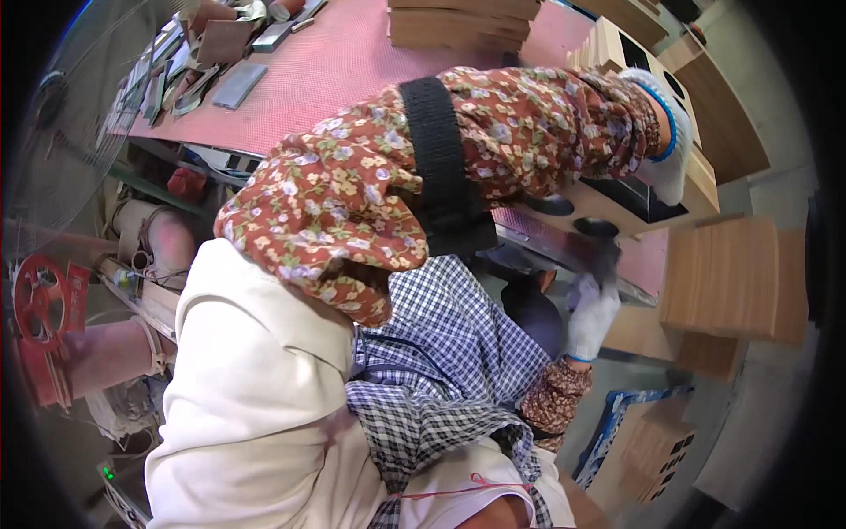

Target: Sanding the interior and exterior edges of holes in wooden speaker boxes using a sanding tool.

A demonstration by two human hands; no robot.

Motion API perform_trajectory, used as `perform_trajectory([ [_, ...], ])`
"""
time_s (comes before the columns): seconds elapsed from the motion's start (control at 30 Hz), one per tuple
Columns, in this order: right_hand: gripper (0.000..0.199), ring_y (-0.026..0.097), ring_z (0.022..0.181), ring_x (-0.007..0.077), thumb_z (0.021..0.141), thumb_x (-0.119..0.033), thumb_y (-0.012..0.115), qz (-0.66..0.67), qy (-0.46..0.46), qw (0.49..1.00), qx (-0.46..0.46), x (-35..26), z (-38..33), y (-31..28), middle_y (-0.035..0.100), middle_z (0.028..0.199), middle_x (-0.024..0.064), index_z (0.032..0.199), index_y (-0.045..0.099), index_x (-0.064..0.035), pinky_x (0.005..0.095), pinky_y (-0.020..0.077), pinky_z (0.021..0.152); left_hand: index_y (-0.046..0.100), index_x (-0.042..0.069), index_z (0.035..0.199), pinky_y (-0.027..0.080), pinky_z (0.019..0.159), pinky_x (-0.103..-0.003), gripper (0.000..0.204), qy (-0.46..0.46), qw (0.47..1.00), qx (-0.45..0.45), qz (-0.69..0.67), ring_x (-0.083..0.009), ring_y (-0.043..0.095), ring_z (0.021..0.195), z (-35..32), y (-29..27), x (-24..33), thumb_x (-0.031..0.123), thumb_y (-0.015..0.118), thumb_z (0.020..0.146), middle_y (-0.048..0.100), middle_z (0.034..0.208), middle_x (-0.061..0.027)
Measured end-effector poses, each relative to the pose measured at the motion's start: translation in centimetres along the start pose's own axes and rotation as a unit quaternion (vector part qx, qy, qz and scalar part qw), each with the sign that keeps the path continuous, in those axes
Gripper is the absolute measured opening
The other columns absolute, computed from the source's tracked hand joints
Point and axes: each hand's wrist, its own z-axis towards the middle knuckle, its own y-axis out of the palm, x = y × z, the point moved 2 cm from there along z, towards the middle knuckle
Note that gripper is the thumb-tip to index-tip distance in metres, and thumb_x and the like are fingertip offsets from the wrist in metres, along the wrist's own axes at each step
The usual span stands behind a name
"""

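Note:
My left arm, in a floral sleeve with a black band, reaches across to the right. Its white-gloved left hand (667, 145) is closed over the edge of a light wooden box (701, 183) with dark round holes and a black rectangular opening. Lower down, beside the near side of the box, is my white-gloved right hand (593, 322). Its fingers are closed around a dark, motion-blurred thing (603, 264) whose kind I cannot make out. Part of the box is hidden behind my left sleeve.
A pink-topped table (326, 53) bears a stack of wooden pieces (463, 26) and flat metal blocks (240, 85). More wooden pieces are stacked at right (723, 278) and lower right (648, 454). A red handwheel (42, 300) and a pinkish pipe (115, 357) stand at left.

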Motion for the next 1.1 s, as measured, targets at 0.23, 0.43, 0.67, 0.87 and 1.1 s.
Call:
perform_trajectory([
  [0.23,0.045,0.052,0.061,0.0106,0.102,-0.016,0.055,0.068,0.056,0.994,0.063,-0.2,1.1,1.2,0.063,0.081,0.0057,0.144,0.054,0.0005,0.0294,0.0435,0.054,0.079,0.001,0.105,0.059,0.077,-0.042,0.057,0.004,0.999,0.029,-0.013,-0.0359,0.075,0.089,-1.2,-0.4,0.1,0.047,0.068,0.073,0.076,0.097,-0.0210],
  [0.43,0.038,0.063,0.095,0.0211,0.104,-0.022,0.056,0.025,-0.167,0.963,0.211,9.8,7.9,-2.1,0.066,0.111,0.0093,0.133,0.057,0.0034,0.0342,0.0555,0.088,0.078,0.004,0.111,0.059,0.081,-0.044,0.057,-0.015,0.999,0.006,0.029,-0.0363,0.074,0.092,-1.1,-1.2,1.2,0.047,0.067,0.074,0.077,0.102,-0.0195],
  [0.67,0.047,0.064,0.119,0.0296,0.091,-0.015,0.076,-0.164,-0.170,0.946,0.220,7.6,8.8,-1.3,0.067,0.127,0.0181,0.131,0.061,0.0050,0.0393,0.0508,0.102,0.078,0.009,0.114,0.057,0.082,-0.046,0.058,0.026,0.998,-0.053,0.027,-0.0317,0.073,0.095,0.2,-0.8,0.3,0.053,0.067,0.077,0.077,0.105,-0.0137],
  [0.87,0.058,0.058,0.128,0.0416,0.087,-0.011,0.078,-0.294,-0.197,0.918,0.182,7.2,8.9,-0.6,0.060,0.136,0.0279,0.136,0.055,0.0088,0.0446,0.0466,0.108,0.077,0.008,0.116,0.056,0.082,-0.046,0.061,0.021,0.996,-0.089,0.014,-0.0307,0.072,0.095,1.9,-0.1,0.3,0.054,0.067,0.077,0.076,0.105,-0.0133],
  [1.1,0.038,0.062,0.120,0.0290,0.094,-0.012,0.072,-0.292,-0.217,0.904,0.225,7.3,7.9,-1.2,0.064,0.130,0.0183,0.126,0.062,0.0059,0.0394,0.0512,0.101,0.078,0.007,0.113,0.057,0.079,-0.046,0.060,-0.066,0.997,-0.035,-0.021,-0.0312,0.073,0.092,2.1,0.4,2.3,0.054,0.068,0.077,0.077,0.102,-0.0133],
])
